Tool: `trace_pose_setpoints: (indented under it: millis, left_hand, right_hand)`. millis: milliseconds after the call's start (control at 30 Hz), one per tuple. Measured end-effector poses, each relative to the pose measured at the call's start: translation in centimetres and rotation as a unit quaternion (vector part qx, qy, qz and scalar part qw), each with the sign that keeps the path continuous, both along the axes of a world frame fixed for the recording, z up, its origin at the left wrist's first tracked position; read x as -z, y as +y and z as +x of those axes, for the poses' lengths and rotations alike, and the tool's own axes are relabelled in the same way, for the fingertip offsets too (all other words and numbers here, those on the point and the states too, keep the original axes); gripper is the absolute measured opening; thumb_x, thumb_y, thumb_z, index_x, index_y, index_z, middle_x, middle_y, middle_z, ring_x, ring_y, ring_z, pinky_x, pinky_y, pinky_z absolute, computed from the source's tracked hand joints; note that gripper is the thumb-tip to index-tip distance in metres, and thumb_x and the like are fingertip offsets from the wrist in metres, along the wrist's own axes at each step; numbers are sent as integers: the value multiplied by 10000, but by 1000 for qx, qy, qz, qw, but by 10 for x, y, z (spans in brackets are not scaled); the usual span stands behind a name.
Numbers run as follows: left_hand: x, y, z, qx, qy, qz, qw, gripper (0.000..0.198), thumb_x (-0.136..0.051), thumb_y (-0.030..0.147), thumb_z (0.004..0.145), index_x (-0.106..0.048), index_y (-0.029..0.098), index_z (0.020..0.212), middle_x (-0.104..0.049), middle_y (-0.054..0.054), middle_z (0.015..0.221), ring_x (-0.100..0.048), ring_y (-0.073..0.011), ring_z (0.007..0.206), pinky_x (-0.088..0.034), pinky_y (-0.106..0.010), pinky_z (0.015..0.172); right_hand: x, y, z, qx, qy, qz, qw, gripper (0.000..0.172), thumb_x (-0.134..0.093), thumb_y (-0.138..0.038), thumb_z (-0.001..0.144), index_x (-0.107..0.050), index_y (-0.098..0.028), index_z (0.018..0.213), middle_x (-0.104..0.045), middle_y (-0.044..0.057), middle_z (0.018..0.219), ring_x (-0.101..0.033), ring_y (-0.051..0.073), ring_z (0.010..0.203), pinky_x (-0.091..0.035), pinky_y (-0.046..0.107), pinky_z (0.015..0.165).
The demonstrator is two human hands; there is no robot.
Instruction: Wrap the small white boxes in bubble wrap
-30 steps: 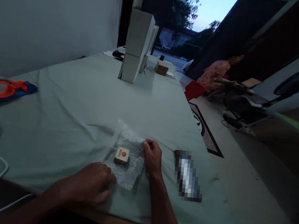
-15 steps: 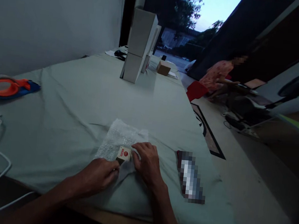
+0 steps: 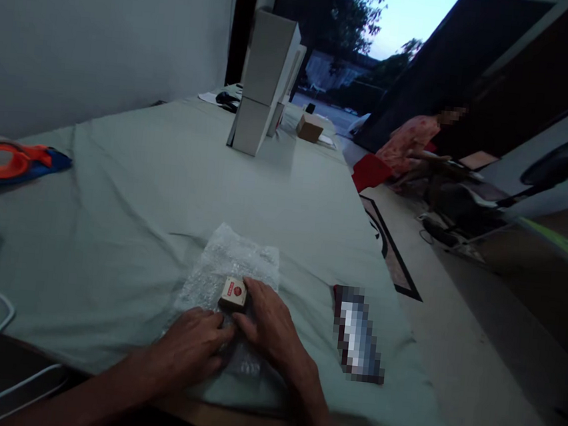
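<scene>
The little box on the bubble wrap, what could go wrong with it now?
The little box might slide on the bubble wrap if the right hand, close at its side, nudges it. The left hand, by the little box's near side, might drag or crease the bubble wrap.

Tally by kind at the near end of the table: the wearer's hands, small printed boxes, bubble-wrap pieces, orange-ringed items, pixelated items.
Hands: 2 (left hand, right hand)
Small printed box: 1
Bubble-wrap piece: 1
Orange-ringed item: 1
Pixelated item: 1
Total: 6
</scene>
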State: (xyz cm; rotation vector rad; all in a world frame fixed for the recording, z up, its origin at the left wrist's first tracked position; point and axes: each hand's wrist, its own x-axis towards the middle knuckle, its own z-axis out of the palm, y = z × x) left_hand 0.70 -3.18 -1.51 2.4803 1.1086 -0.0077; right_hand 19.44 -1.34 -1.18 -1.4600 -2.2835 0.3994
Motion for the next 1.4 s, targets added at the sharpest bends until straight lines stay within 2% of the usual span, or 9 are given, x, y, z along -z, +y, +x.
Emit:
trace_pose_setpoints:
  millis: [233, 467, 633, 733, 867, 967, 1067, 1233, 1400]
  left_hand:
    - [-5, 0, 5, 1, 16, -9, 1000, 277, -620, 300, 817, -619, 235, 1086, -661, -97, 968, -638, -312, 926, -488, -445, 823]
    - [-12, -1, 6, 4, 4, 2, 1000, 223, -654, 296, 792, -625, 217, 999, -640, -97, 968, -605, -306, 933, -473, -454, 830]
    - [-16, 3, 7, 17, -21, 38, 999, 223, -725, 319, 729, -644, 204, 903, -591, -100, 1029, -532, -299, 993, -443, -453, 869]
    - [-14, 5, 8, 12, -41, 47, 998, 273, -756, 382, 701, -659, 207, 887, -574, -103, 1073, -504, -308, 1033, -432, -460, 884]
    - [-10, 5, 8, 5, -66, 52, 996, 323, -771, 405, 683, -659, 209, 914, -533, -109, 1222, -462, -322, 1142, -399, -464, 958]
    - [-8, 3, 7, 8, -80, 60, 995, 377, -769, 422, 684, -644, 213, 972, -479, -109, 1330, -416, -330, 1227, -355, -469, 1024]
    - [-5, 2, 6, 12, -86, 68, 994, 404, -771, 428, 676, -634, 216, 991, -459, -107, 1367, -387, -330, 1273, -319, -468, 1065]
    - [1, 2, 6, 19, -80, 77, 994, 490, -753, 466, 676, -617, 204, 1066, -427, -145, 1407, -361, -360, 1306, -282, -511, 1087]
    - [5, 2, 6, 22, -89, 72, 993, 549, -723, 451, 695, -574, 245, 1182, -420, -129, 1419, -352, -361, 1317, -259, -530, 1099]
  right_hand:
    - [15, 5, 2, 47, 92, -2, 995, 506, -607, -204, 786, -517, -233, 1283, -635, 103, 1239, -595, 266, 1127, -466, 419, 948]
    - [1, 11, 24, 236, 179, 20, 955, 462, -567, -320, 808, -541, -186, 1249, -652, 115, 1158, -621, 250, 950, -489, 362, 788]
    - [15, 17, 52, 328, 119, 93, 932, 498, -532, -338, 794, -525, -134, 1248, -620, 169, 1185, -583, 289, 1012, -453, 419, 856]
    - [27, 19, 66, 360, 43, 99, 927, 473, -498, -336, 811, -535, -107, 1223, -624, 200, 1157, -563, 316, 1049, -430, 453, 892]
    - [30, 20, 73, 365, -35, 105, 925, 476, -486, -327, 822, -535, -75, 1222, -607, 223, 1177, -538, 335, 1102, -420, 474, 914]
    - [17, 17, 66, 343, -21, 174, 923, 469, -500, -353, 830, -548, -77, 1207, -582, 230, 1221, -513, 345, 1158, -407, 514, 955]
    - [-3, 12, 50, 270, 46, 198, 941, 370, -503, -357, 859, -590, -148, 1153, -614, 163, 1194, -540, 297, 1147, -432, 481, 964]
    - [-22, 5, 27, 244, 96, 64, 963, 283, -518, -344, 852, -634, -192, 1061, -666, 103, 1102, -657, 227, 871, -508, 371, 775]
    - [-24, 2, 22, 250, 44, -61, 965, 297, -512, -369, 865, -628, -218, 1092, -686, 72, 1087, -679, 208, 774, -482, 358, 753]
